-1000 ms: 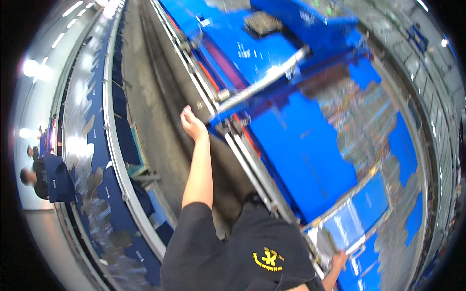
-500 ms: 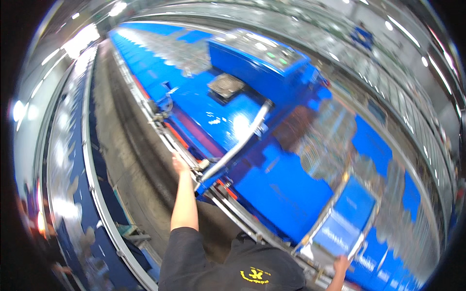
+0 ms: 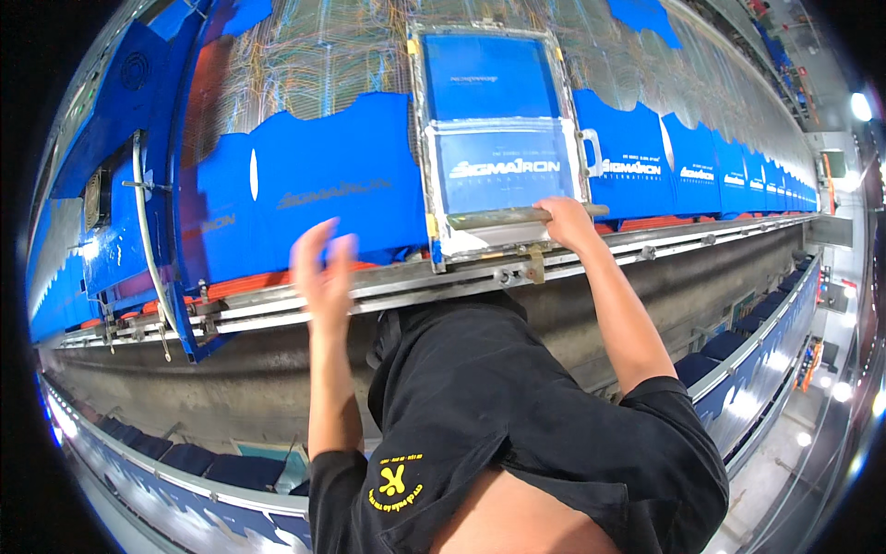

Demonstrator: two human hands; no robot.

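A screen-printing frame (image 3: 418,148) with a metal rim lies over blue fabric on the long table before me. At its near end, my right hand (image 3: 565,223) is closed around the bar of a squeegee (image 3: 503,217). White ink or residue shows beneath that bar. My left hand (image 3: 323,277), slightly blurred, hovers left of the frame near the table's edge, fingers apart and holding nothing. Blue fabric pieces (image 3: 323,175) lie flat along the table; those to the right (image 3: 637,189) carry a bold white print, those on the left a faint dark one.
A blue machine carriage (image 3: 111,120) with a curved pale tube (image 3: 148,240) straddles the table at left. Metal rails (image 3: 388,288) run along the near edge. Behind me, across a narrow aisle (image 3: 231,369), stands another long table (image 3: 175,471) with dark fabric pieces.
My view has swung to the right, toward the printing frame. My left hand has come away from the carriage's near edge and is in the air. My right hand stays at the frame's near end.
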